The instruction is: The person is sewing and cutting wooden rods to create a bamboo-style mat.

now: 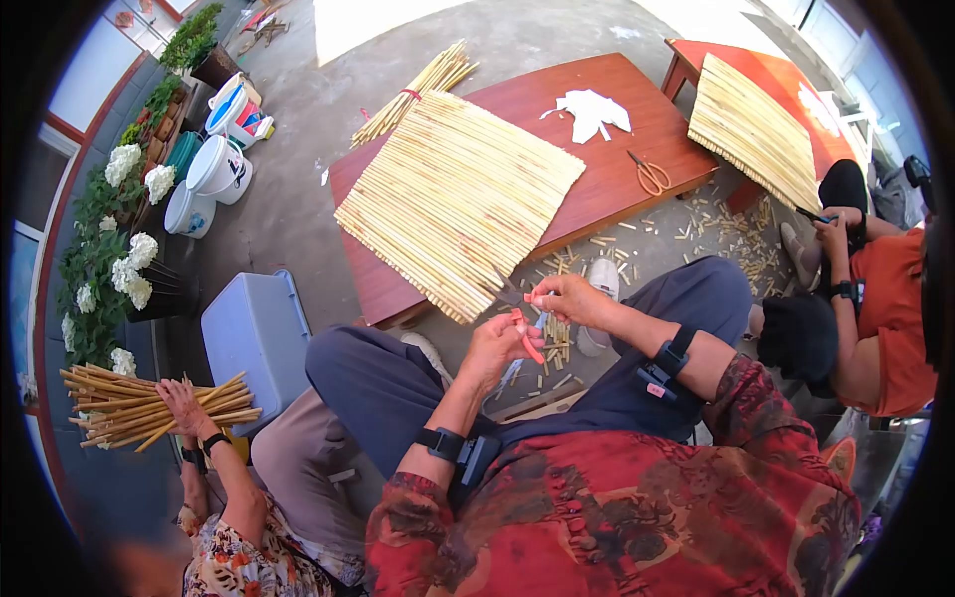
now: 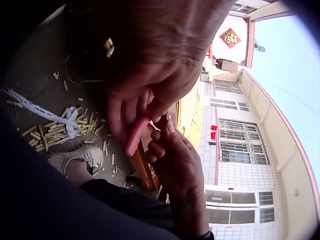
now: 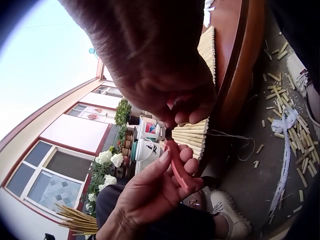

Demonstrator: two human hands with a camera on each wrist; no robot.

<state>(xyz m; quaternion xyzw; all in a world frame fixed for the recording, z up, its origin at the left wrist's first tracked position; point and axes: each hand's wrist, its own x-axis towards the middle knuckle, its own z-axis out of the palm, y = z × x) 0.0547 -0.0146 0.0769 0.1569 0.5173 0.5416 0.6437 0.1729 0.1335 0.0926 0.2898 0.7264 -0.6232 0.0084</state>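
Note:
Over the lap, in the head view, both hands are on a pair of red-handled pliers (image 1: 510, 293) with a dark metal head. The left hand (image 1: 490, 350) grips one red handle (image 3: 177, 167), thumb along it in the right wrist view. The right hand (image 1: 577, 301) pinches the other handle, which shows as a bit of red by its fingertips. The two handles stand spread apart. The pliers' head points toward the near corner of a mat of pale stalks (image 1: 458, 189), overlapping it in the head view. The mat lies on a low reddish-brown table (image 1: 647, 99).
Scissors (image 1: 654, 179) and torn white paper (image 1: 594, 111) lie on the table; a tied stalk bundle (image 1: 423, 90) is behind. Cut stalk pieces (image 2: 50, 135) litter the floor. A blue bin (image 1: 259, 333) and people's arms (image 1: 239, 488) flank the left; another person (image 1: 885, 318) sits right.

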